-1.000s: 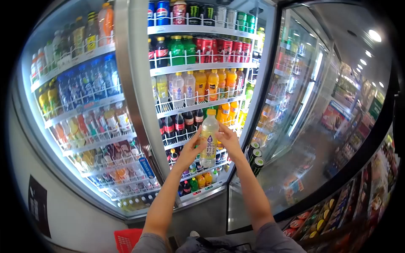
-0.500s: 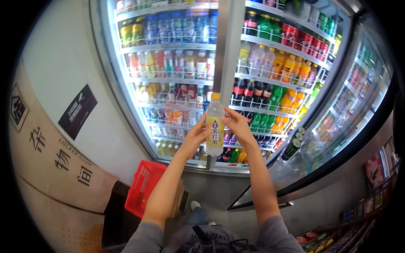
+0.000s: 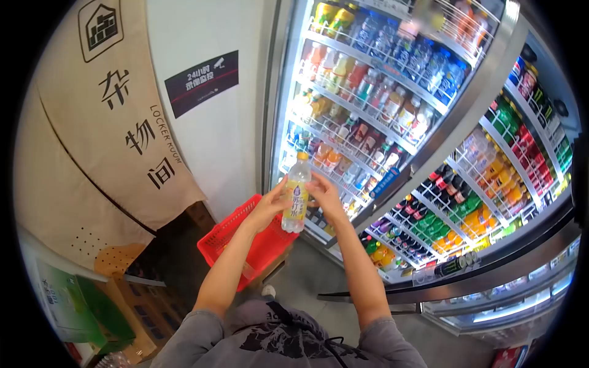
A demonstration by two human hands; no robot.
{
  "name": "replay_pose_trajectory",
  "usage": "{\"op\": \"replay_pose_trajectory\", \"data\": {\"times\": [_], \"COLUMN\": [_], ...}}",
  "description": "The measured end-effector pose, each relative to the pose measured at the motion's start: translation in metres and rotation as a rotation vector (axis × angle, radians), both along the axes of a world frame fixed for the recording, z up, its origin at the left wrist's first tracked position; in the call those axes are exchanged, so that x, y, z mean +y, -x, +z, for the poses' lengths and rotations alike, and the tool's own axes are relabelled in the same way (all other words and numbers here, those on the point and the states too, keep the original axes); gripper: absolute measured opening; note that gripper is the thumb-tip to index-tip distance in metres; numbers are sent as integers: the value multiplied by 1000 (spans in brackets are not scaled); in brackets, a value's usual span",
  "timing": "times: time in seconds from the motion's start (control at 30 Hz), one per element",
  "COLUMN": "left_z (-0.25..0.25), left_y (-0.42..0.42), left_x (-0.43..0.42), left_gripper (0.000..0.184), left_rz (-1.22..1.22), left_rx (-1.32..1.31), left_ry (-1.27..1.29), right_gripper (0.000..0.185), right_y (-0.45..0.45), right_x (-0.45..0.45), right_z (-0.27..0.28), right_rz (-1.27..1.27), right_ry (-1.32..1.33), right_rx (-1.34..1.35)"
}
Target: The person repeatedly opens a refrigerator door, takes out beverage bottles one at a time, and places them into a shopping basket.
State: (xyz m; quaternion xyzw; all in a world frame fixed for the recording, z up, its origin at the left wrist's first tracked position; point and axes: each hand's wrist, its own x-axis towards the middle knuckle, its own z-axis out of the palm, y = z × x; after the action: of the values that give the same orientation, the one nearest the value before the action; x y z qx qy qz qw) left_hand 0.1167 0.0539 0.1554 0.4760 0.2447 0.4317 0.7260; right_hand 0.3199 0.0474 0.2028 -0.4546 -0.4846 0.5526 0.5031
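Observation:
A clear bottle [image 3: 296, 195] with a yellow cap and a yellow label stands upright between my two hands. My left hand [image 3: 270, 205] is closed on its left side, and my right hand [image 3: 323, 196] holds it from the right. Behind and below the bottle is a red basket [image 3: 216, 243], partly covered by my left forearm. Rows of drinks fill the lit fridge [image 3: 392, 73] beyond my hands.
To the right, a fridge door [image 3: 491, 279] stands open beside shelves of bottles and cans. A beige curtain [image 3: 116, 122] hangs at the left, next to a wall with a dark sign [image 3: 202, 84]. Cardboard boxes [image 3: 144, 319] are at lower left.
The view has turned left, so the fridges now lie to the right and the basket shows more fully. Both hands still hold the bottle, which has moved over the basket's right side in the view.

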Motion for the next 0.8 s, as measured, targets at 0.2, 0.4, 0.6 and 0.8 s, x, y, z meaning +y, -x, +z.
{"op": "replay_pose_trajectory", "data": {"times": [0.2,0.4,0.6,0.8], "left_z": [-24,-43,-84,-132], "left_y": [42,78,88,72], "left_x": [18,18,12,4], "left_gripper": [90,84,71,72], "left_rz": [179,385,598,698], "left_rx": [46,-86,-140,-181], "left_ry": [-10,71,198,261], "right_gripper": [53,63,68,67], "right_y": [51,86,109,108], "right_x": [43,77,84,97], "right_z": [-19,-73,-109,-138], "right_rz": [100,422,647,736], "right_ry": [76,-45,160,275], "right_rx": [-52,-23,-116,-93]}}
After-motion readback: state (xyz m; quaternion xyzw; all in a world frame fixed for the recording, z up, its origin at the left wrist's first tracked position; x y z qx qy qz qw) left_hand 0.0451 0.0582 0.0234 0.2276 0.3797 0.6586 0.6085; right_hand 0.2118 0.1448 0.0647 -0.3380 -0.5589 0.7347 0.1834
